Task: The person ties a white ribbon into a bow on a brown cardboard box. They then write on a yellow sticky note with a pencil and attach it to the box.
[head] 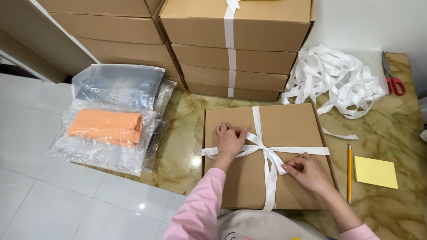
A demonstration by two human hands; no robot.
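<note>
A flat brown cardboard box (293,129) lies on the marbled table in front of me, crossed by a white ribbon (257,122) tied near its middle. My left hand (229,138) rests on the box's left part, fingers curled over the ribbon's left loop. On the box's right side, my right hand (306,172) pinches a ribbon end just right of the knot (268,151). Both sleeves are pink.
Stacked cardboard boxes (235,49) stand behind, one stack bound with white ribbon. A heap of loose white ribbon (336,78) and red-handled scissors (392,78) lie at the back right. A pencil (349,173) and yellow sticky notes (376,172) lie at right. Plastic-bagged cloths (109,126) sit at left.
</note>
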